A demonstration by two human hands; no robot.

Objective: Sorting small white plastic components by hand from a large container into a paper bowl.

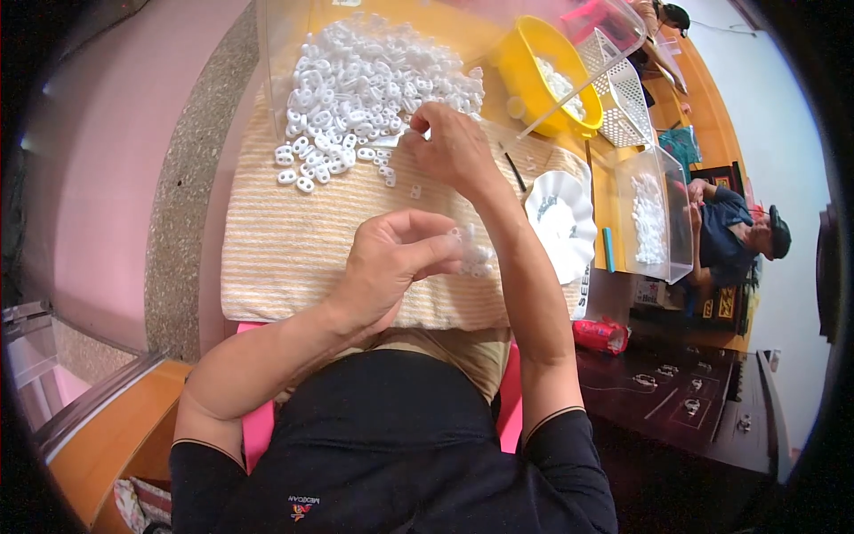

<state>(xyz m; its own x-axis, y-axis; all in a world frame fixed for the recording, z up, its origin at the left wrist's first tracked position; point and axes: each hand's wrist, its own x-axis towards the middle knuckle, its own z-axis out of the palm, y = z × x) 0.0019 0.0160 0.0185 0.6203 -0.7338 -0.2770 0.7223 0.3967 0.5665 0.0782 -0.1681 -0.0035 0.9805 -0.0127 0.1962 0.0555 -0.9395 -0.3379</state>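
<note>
A large heap of small white two-hole plastic pieces [374, 80] spills from a clear bin onto a striped towel [294, 240]. At the heap's near right edge, my right hand [454, 151] is closed, with a bit of white plastic showing at its fingertips. Nearer to me, my left hand [391, 258] has thumb and forefinger pinched together; what they hold is too small to make out. Just right of those fingertips is a cluster of small translucent white pieces [479, 258], partly beside my right forearm. A few loose two-hole pieces lie between my hands.
Right of my forearm stands a white scalloped dish [560, 227] with white contents. Beyond are a yellow basin [520, 62], a white perforated basket [623, 98] and a clear bin [680, 214] of white pieces. A thin black tool [515, 172] lies near the dish. Other people sit at right.
</note>
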